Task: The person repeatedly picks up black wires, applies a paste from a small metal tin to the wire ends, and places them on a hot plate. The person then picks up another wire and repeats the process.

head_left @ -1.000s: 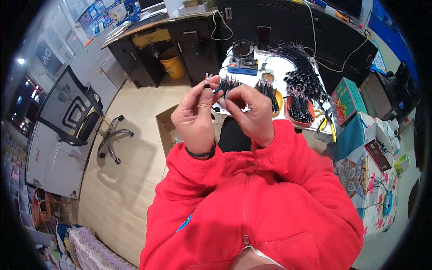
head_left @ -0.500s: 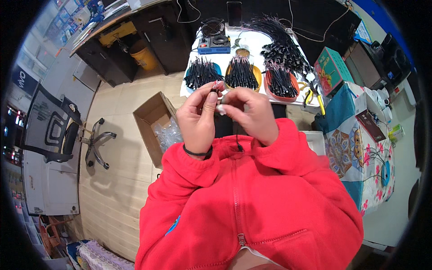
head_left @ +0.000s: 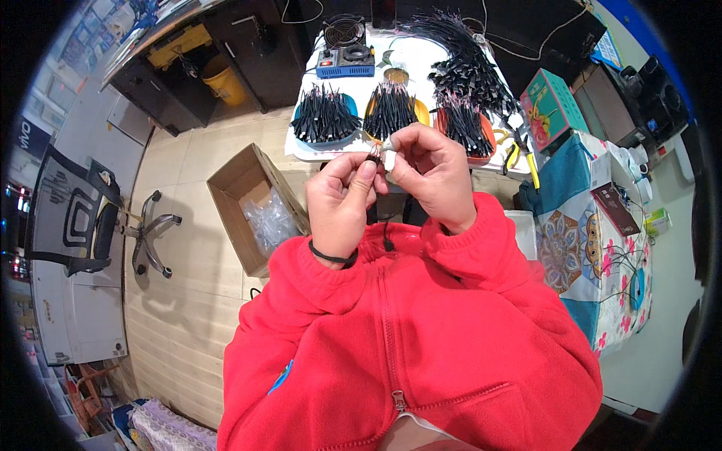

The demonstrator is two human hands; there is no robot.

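In front of my chest, my left hand (head_left: 340,204) is closed round the end of a thin black cable (head_left: 374,157), whose fine reddish wire ends stick up past the thumb. My right hand (head_left: 436,177) pinches at those wire ends, with white wrapping on its fingertips. A thin dark cord (head_left: 387,234) hangs below the hands. Just beyond them, bundles of similar black cables (head_left: 391,105) stand in a blue bowl (head_left: 352,106), a yellow bowl (head_left: 424,116) and an orange bowl (head_left: 490,137).
A blue device with a dial (head_left: 344,63) and a heap of black cables (head_left: 466,75) lie farther back on the white table. Yellow-handled pliers (head_left: 514,156) rest at its right edge. An open cardboard box (head_left: 226,199) with clear plastic bags stands left of me, beyond it an office chair (head_left: 75,210).
Both hands have shifted slightly right relative to the bowls. My right fingers have risen from beside the left thumb to the wire tips. The whole view has shifted a little.
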